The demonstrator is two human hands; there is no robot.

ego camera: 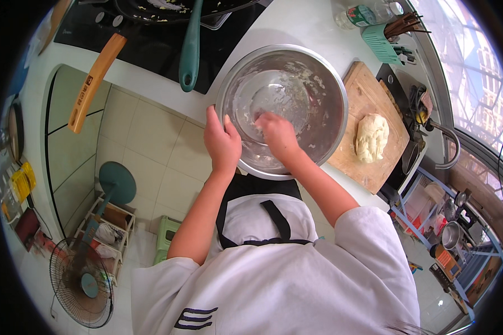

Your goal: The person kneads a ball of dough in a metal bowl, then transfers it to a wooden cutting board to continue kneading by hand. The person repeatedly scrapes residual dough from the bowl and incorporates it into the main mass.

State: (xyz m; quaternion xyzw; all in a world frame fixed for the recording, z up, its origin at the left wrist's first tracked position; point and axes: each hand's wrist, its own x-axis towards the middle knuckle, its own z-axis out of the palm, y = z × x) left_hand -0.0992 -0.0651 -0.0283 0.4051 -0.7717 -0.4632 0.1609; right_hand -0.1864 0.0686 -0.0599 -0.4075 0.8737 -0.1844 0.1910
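Note:
A wide stainless steel bowl (318, 138) stands tilted before me at the counter's edge. Bits of dough and whitish residue cling to its inner wall, and some wet shine shows at the bottom. My left hand (223, 140) grips the near left rim, thumb on the inside. Inside the bowl, my right hand (278, 132) has its fingers bent down against the lower left wall; whether they pinch a scrap cannot be made out. A lump of pale dough (372, 138) rests on the wooden cutting board (358, 90) to the right.
At the upper left, a wok (167, 14) sits on the black cooktop (151, 54); a wooden handle (96, 83) and a green handle (190, 58) jut over the edge. Beyond the board are a chopstick holder (381, 44), plastic bottle (360, 16) and faucet (450, 142). A floor fan (82, 282) stands lower left.

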